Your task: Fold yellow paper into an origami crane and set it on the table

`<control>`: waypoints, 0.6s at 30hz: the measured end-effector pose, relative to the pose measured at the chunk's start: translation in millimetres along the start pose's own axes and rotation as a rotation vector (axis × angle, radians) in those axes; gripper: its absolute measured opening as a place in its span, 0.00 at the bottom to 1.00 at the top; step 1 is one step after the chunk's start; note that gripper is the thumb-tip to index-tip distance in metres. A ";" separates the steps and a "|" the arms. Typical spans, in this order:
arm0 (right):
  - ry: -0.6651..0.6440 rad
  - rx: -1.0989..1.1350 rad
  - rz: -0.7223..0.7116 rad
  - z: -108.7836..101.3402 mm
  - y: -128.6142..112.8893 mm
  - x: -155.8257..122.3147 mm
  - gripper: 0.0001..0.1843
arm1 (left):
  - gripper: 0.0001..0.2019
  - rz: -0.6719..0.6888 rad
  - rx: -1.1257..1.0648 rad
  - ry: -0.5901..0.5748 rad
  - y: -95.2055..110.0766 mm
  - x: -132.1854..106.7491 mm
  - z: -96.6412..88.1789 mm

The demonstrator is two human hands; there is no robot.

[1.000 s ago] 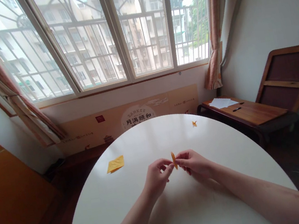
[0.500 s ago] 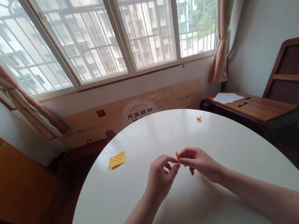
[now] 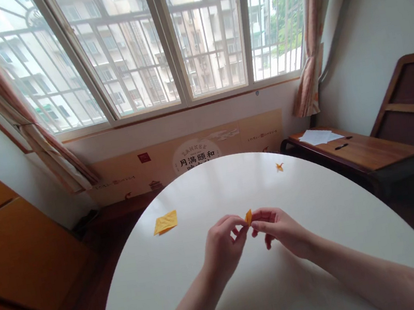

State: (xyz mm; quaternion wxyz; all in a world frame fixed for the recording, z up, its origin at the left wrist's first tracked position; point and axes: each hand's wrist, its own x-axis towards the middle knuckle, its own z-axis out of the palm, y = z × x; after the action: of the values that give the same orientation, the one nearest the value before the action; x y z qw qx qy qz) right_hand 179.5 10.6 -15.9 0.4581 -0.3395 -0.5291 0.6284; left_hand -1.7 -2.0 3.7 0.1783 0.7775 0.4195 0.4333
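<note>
Both my hands meet above the middle of the round white table (image 3: 316,200). A small folded piece of orange paper (image 3: 248,217) is pinched between them. My left hand (image 3: 222,249) grips it with thumb and forefinger from the left. My right hand (image 3: 279,228) pinches it from the right, fingers curled. Most of the paper is hidden by the fingertips. A flat stack of orange paper squares (image 3: 165,222) lies on the table to the left of my hands. A tiny folded orange figure (image 3: 279,166) sits near the table's far right edge.
A wooden side table (image 3: 355,150) with white sheets (image 3: 316,136) and a dark pen (image 3: 341,146) stands at the right, with a wooden frame (image 3: 411,101) leaning behind it. A printed cardboard panel (image 3: 191,157) leans under the barred window (image 3: 169,40). An orange-brown cabinet (image 3: 9,244) stands at the left.
My hands have kept pinching the small orange paper and turned it slightly, so more of its face shows. The camera has shifted a little, moving the scene rightward.
</note>
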 end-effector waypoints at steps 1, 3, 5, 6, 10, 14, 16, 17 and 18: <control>0.007 -0.005 -0.003 -0.1 0.7 0.1 0.17 | 0.06 -0.006 -0.002 0.000 -0.2 0.0 0.4; 0.020 -0.016 -0.005 -0.4 2.0 0.3 0.18 | 0.05 -0.026 -0.013 0.006 -0.9 0.0 1.8; 0.021 -0.023 -0.002 -0.8 2.8 0.6 0.19 | 0.03 -0.053 -0.029 0.021 -1.5 0.0 3.5; 0.018 -0.025 -0.001 -0.9 2.9 0.7 0.19 | 0.03 -0.067 -0.039 0.031 -1.7 0.0 4.3; 0.012 -0.018 -0.005 -0.6 2.3 0.3 0.19 | 0.06 -0.108 -0.094 0.059 -1.5 0.3 5.2; 0.003 0.005 -0.017 0.9 2.0 -0.2 0.19 | 0.06 -0.107 -0.126 0.063 0.6 0.2 3.7; 0.000 0.014 -0.025 1.9 1.9 -0.6 0.18 | 0.06 -0.106 -0.136 0.072 2.6 0.3 2.9; 0.000 0.017 -0.029 2.4 1.8 -0.8 0.18 | 0.06 -0.105 -0.140 0.079 3.5 0.3 2.6; 0.000 0.017 -0.034 2.9 1.6 -1.0 0.18 | 0.06 -0.103 -0.142 0.087 4.4 0.4 2.5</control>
State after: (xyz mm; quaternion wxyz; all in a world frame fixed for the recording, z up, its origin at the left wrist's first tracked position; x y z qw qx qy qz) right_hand 176.8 8.6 -16.8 0.4717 -0.3266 -0.5293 0.6250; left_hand 2.7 -4.0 5.4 0.2368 0.7207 0.4345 0.4855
